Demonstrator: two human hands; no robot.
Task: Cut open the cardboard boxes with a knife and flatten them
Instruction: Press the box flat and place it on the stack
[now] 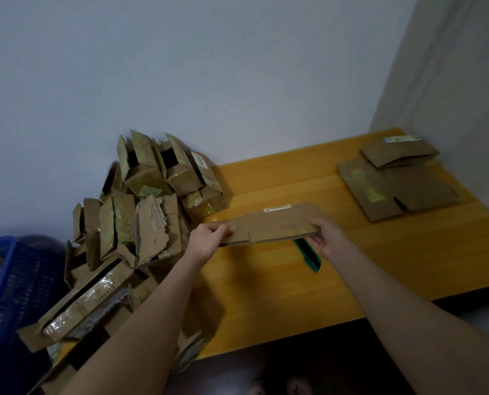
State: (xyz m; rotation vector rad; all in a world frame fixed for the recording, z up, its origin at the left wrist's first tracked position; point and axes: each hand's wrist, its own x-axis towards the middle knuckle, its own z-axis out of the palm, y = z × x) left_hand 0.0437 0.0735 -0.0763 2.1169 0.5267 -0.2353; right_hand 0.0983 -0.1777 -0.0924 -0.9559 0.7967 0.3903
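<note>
Wall (209,81): pale, plain, behind and to the right of the counter.

Counter (266,295): yellow wood-grain top, set into the corner of the room.

Pile of cardboard boxes (140,212): heaped at the counter's left end against the wall. Brown, taped, many with flaps up or torn; some upright with dark open mouths, others tipped over and spilling toward the near edge.

Blue plastic crate (18,280): lattice-walled, at far left beside the pile. Contents blurred, only a scrap of something printed showing at the edge.

Stack of flattened boxes (394,183): lying flat at the far right of the counter, well apart from the pile; a smaller folded piece on top of a wider sheet, with a pale label at its far edge.

Flattened box (277,226): held level above the middle of the counter, between both grips, with a white label (277,208) near its far edge.

Left grip (206,240): closed on the box's left end, thumb on top, fingers curled beneath.

Right grip (327,238): closed on the box's right end, thumb above, fingers wrapped under.

Green knife (309,255): lying on the counter, upper end hidden under the held box, just beside the right grip's fingers; contact with them not discernible.
</note>
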